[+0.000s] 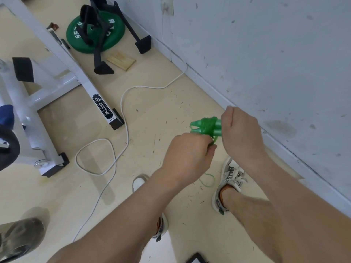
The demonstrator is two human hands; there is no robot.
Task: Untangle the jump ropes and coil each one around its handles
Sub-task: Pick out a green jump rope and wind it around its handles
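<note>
A green jump rope point(207, 126) has its two handles held side by side, with rope wound around their middle. My right hand point(241, 130) grips the handles' right ends. My left hand point(190, 154) is closed below them, pinching the green cord that runs down from the bundle. A thin loop of that green cord point(208, 180) hangs lower, between my hands and my feet. A white rope point(121, 114) lies in loose curves on the floor to the left; its handles are not visible.
A white metal gym frame point(79, 76) stands at left. A green weight plate point(95, 33) with black stands and a wooden block point(121, 60) lie at the back. A grey wall point(266, 54) runs along the right. My shoes point(229, 179) are below my hands.
</note>
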